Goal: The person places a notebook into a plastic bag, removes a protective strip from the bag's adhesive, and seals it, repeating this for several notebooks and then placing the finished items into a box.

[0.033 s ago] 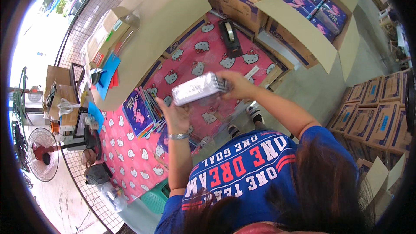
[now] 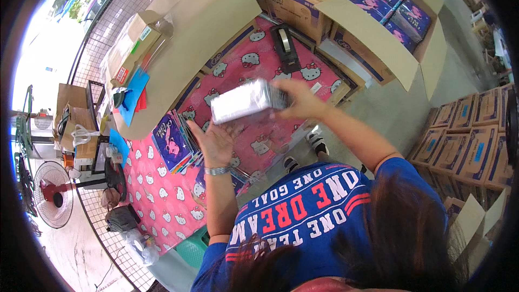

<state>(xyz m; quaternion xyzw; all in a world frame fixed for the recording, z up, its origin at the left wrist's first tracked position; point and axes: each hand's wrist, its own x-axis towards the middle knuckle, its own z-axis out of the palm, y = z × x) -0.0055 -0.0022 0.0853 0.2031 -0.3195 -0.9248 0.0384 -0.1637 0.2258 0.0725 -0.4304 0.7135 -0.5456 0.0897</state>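
My right hand (image 2: 300,99) grips the right end of a plastic-wrapped stack of notebooks (image 2: 240,103) above the table. The pack has a shiny white top and a dark, striped edge of layers; glare and blur hide its detail. My left hand (image 2: 215,143), palm up with thumb and fingers spread, is just below the pack's lower left side. I cannot tell whether it touches the pack. Beside it, to the left, lies a fanned pile of purple-covered notebooks (image 2: 174,143). More notebooks lie partly hidden behind my left wrist.
The table has a pink patterned cover (image 2: 162,205). A black tape dispenser (image 2: 285,47) stands at its far side. An open carton (image 2: 373,65) holds wrapped purple packs at the far right. Brown cartons (image 2: 459,140) are stacked on the right; a fan (image 2: 53,193) stands left.
The wrapped stack has tilted slightly in my right hand, showing more of its layered edge. My left hand has moved slightly left.
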